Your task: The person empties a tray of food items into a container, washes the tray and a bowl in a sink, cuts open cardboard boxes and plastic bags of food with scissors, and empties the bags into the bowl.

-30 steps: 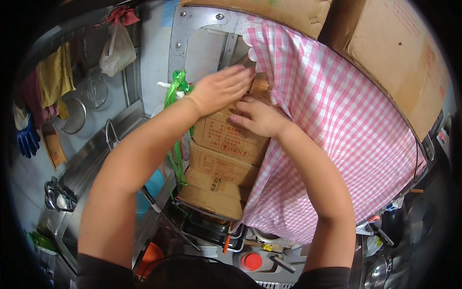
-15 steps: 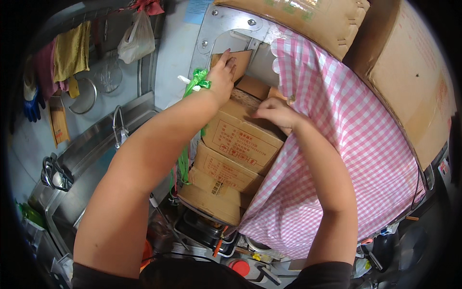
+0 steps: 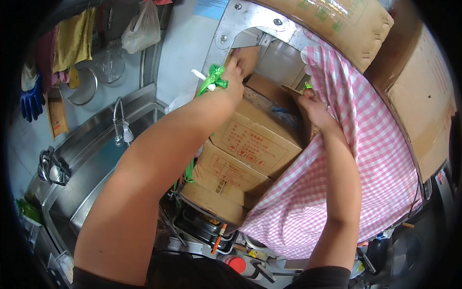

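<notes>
A brown cardboard box (image 3: 257, 144) with red print lies on top of other cartons, its top flaps raised. My left hand (image 3: 233, 79) rests against the upright left flap (image 3: 249, 60), fingers stretched along it, slightly blurred. With bent fingers, my right hand (image 3: 314, 108) grips the right flap (image 3: 293, 94), holding it up. Inside the box, some blue and clear plastic (image 3: 286, 115) shows between the flaps; the rest of the contents is hidden. A knotted green plastic strip (image 3: 214, 79) hangs next to my left wrist.
A pink checked cloth (image 3: 370, 159) drapes right of the boxes, touching my right forearm. Large cartons (image 3: 418, 101) stand at the upper right. Left are a steel sink (image 3: 96, 178) with a faucet (image 3: 120, 125) and hanging cloths (image 3: 74, 38). Below sit black trays (image 3: 199, 229) and a red-lidded container (image 3: 236, 263).
My right hand has moved up and right, swinging the right flap open and exposing more of the box's inside. My left hand stays by the left flap. The view has shifted slightly.
</notes>
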The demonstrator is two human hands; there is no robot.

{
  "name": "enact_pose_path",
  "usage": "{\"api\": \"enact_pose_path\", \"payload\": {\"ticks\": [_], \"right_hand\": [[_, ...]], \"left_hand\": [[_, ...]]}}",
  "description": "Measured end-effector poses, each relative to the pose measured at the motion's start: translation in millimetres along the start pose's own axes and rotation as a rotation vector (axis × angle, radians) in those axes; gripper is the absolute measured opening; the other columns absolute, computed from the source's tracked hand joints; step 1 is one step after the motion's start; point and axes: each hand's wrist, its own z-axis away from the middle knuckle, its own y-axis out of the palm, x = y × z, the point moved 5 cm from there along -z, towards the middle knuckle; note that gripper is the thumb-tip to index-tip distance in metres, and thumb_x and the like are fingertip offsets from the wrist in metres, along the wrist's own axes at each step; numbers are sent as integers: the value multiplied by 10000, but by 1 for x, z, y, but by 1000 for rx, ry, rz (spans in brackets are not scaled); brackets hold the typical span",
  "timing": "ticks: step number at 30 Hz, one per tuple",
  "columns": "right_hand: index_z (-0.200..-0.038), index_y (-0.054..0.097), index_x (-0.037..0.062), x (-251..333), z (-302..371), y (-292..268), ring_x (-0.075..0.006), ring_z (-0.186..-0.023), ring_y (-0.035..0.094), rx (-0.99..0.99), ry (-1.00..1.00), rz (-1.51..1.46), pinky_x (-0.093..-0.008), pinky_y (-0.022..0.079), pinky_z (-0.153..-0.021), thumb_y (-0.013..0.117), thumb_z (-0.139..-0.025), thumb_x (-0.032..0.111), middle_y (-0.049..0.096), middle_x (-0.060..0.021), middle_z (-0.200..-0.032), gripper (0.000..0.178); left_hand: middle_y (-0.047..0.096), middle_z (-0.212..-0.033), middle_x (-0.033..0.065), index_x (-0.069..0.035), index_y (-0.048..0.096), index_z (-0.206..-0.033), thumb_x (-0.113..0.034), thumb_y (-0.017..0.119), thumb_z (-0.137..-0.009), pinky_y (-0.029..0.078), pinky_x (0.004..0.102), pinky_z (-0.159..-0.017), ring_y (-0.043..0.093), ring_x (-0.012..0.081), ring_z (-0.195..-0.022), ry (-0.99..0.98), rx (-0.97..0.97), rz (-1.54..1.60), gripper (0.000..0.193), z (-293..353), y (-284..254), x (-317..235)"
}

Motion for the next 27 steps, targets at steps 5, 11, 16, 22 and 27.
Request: {"api": "enact_pose_path", "payload": {"ticks": [5,11,16,22,27], "right_hand": [[-900,551,89,-7,7,23,-136,-860,448,-58,118,-209,-272,357,-813,614,-849,276,498,5,-852,204],[-893,588,55,-2,-5,27,-157,-859,474,-49,18,-180,-291,373,-820,588,-874,305,542,-24,-848,250],[-659,508,51,2,-7,11,-104,-609,395,-50,33,-157,-306,307,-588,574,-880,287,467,21,-622,330],[-1161,606,74,18,5,-17,-243,-1037,568,-190,181,119,-357,411,-927,599,-866,322,633,-106,-1103,385],[-1296,530,130,37,14,-32,-247,-1085,558,-273,148,142,-366,392,-963,565,-876,470,608,-110,-1192,542]], "left_hand": [[564,-1268,155,-116,667,-1129,-359,495,-885,267,401,-1088,470,280,-1247,162,219,428,385,-21,2,-14],[502,-1311,221,1,577,-1211,-580,485,-846,349,405,-1044,453,352,-1241,3,96,1132,692,-43,1,-46],[491,-1301,242,16,546,-1222,-678,576,-736,377,412,-1016,469,361,-1213,-36,-7,1255,848,-56,10,-44],[604,-1062,220,17,608,-1022,-594,709,-667,446,411,-900,564,360,-1040,-129,-323,1280,714,-40,-3,-19],[594,-1037,193,-6,585,-921,-486,752,-661,457,433,-864,566,352,-985,-170,-559,1235,571,-24,-29,5]]}}
